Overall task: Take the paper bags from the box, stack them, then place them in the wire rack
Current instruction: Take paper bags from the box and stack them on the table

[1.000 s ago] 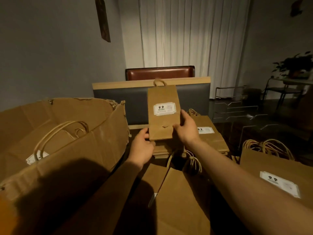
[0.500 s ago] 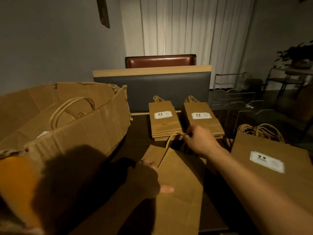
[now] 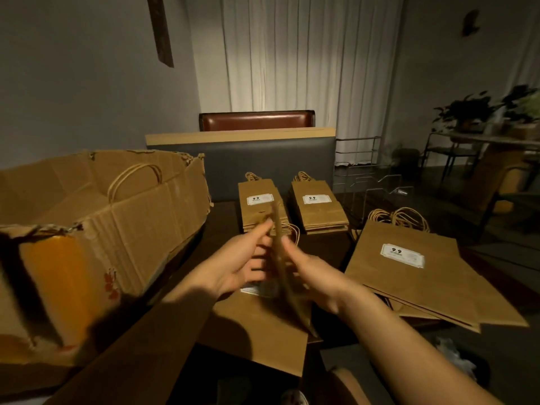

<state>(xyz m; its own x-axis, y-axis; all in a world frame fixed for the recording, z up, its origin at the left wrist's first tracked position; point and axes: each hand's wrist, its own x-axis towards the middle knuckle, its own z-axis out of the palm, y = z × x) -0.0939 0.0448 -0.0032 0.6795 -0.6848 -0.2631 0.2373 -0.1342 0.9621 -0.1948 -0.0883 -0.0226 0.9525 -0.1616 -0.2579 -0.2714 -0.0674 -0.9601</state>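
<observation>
My left hand [image 3: 242, 266] and my right hand [image 3: 312, 276] hold a brown paper bag [image 3: 285, 276] between them, turned edge-on and blurred, above another flat bag [image 3: 263, 328] on the table. Two small stacks of labelled bags [image 3: 260, 209] [image 3: 318, 210] lie side by side at the table's far side. A stack of large bags [image 3: 423, 276] lies to the right. The torn cardboard box [image 3: 117, 229] stands at the left with a bag's handles [image 3: 134, 179] showing inside. The wire rack [image 3: 371, 185] stands dim behind the stacks at the right.
A grey bench back with a wooden top [image 3: 242, 159] stands behind the table, a brown chair [image 3: 257, 121] beyond it. Chairs and a table with plants [image 3: 482, 112] fill the right background. White curtains hang behind.
The small bag went down on the left stack. Both hands came back to the near bags and lifted one on edge between them.
</observation>
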